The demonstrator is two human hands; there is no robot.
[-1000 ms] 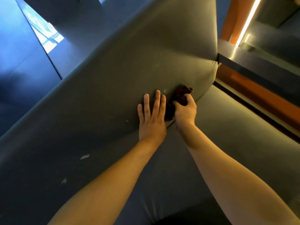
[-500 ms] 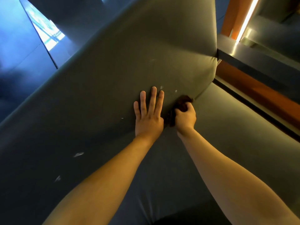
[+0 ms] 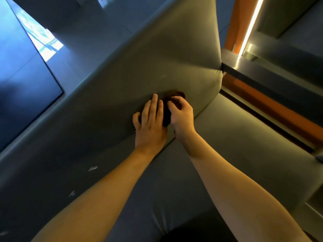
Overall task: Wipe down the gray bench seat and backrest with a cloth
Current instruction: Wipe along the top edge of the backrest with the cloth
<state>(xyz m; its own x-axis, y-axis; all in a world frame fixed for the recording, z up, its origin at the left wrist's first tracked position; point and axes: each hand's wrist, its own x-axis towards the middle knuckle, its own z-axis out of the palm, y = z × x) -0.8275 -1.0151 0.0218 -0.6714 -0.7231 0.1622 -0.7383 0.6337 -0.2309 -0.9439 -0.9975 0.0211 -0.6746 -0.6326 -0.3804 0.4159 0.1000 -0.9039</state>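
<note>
Cloth [image 3: 166, 116] was a dark wad bunched under my right hand [image 3: 182, 117] — fingers curled round it, pressing it to the lower backrest [image 3: 157, 63] just above the crease with the seat [image 3: 236, 145]. Left hand [image 3: 150, 124] lay flat on the backrest, fingers straight, gripping nothing, right beside the cloth's left edge.

Handling, my read: cloth was light, soft, zero stiffness, so it would roll under the palm rather than slide flat. Best taken as a full-hand bunch, palm over most of it. A fingertip pinch would let it drag loose. Upholstery looked padded, nothing fragile.

Orientation: wad had no clear front. The visible dark strip ran between the two hands, long axis along my fingers, one end poking out beyond the right fingertips. Bench's long axis followed the crease — from my wrists out past the right hand to the backrest's end. Pale specks [image 3: 92, 168] sat on the backrest well left of the left hand, nearer me.
</note>
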